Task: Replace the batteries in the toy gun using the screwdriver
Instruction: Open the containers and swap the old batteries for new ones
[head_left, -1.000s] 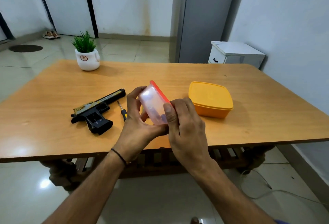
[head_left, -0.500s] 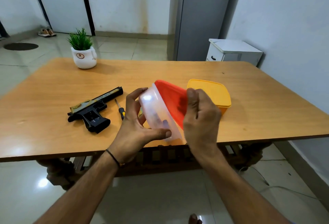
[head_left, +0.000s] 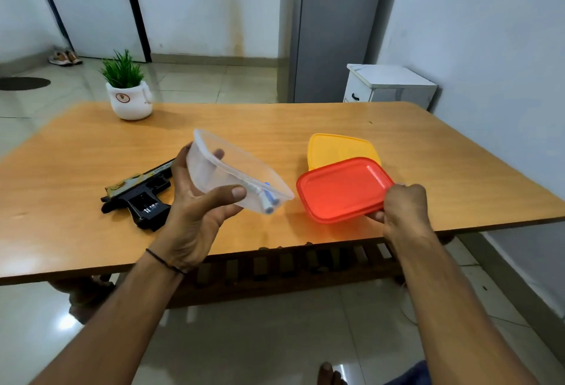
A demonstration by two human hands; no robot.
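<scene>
My left hand (head_left: 195,201) grips a clear plastic box (head_left: 238,170), tilted above the table with its open side facing right. Batteries (head_left: 266,201) with blue ends lie in its lower corner. My right hand (head_left: 403,207) pinches the edge of the box's red lid (head_left: 341,190), held flat just over the table's front part. The black and gold toy gun (head_left: 140,195) lies on the table (head_left: 91,155) to the left of my left hand, its grip compartment open. The screwdriver is hidden behind my left hand.
A yellow lidded container (head_left: 339,147) sits behind the red lid. A white pot with a green plant (head_left: 130,94) stands at the table's far left. A grey fridge (head_left: 333,27) and a white cabinet (head_left: 388,85) stand beyond the table.
The red lid has come off the clear box. My right hand carried it to the right, and my left hand turned the box so its opening shows.
</scene>
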